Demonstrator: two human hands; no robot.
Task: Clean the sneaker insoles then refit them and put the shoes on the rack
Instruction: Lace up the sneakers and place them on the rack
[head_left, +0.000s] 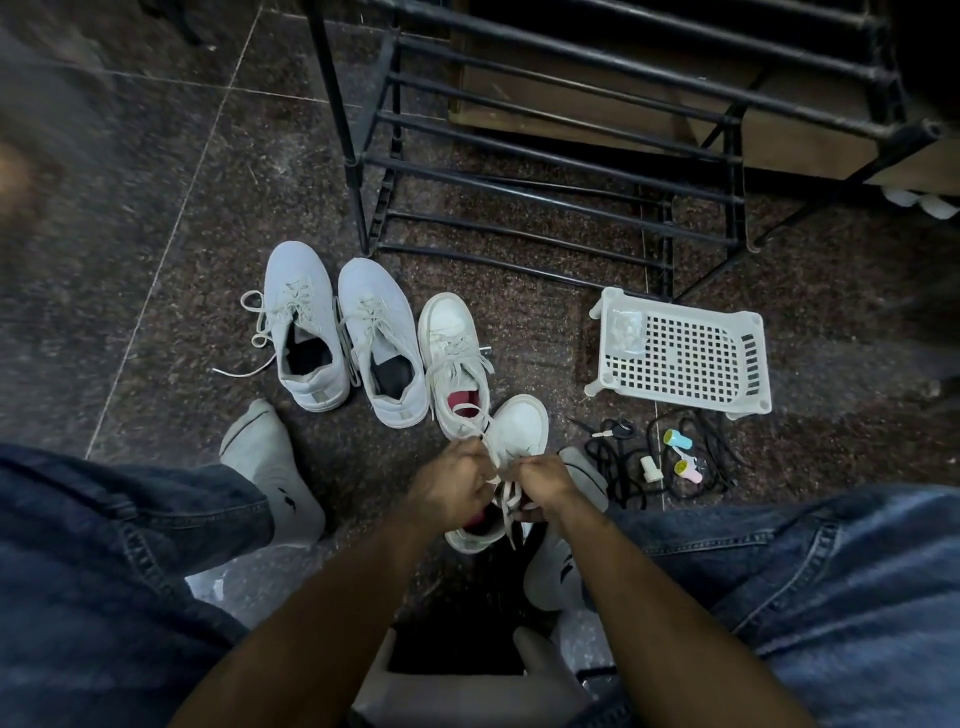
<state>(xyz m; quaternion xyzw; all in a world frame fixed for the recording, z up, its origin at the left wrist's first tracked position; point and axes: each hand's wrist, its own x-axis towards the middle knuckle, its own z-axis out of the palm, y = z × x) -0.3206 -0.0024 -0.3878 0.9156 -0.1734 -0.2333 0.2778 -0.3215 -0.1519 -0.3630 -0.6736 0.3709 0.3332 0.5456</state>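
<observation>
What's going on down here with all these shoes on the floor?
A seated person is working the laces of a white sneaker, pinching them with the left hand and the right hand. Its mate and a pale pair stand on the floor beside it. The black rack holds no shoes in view.

The floor (156, 218) is dark speckled stone tile with thin pale grout lines, dimly lit and faintly glossy. Behind the black bars at top right stands a brown wooden cabinet (597, 98). A white perforated plastic stand (685, 353) lies on the floor.
</observation>
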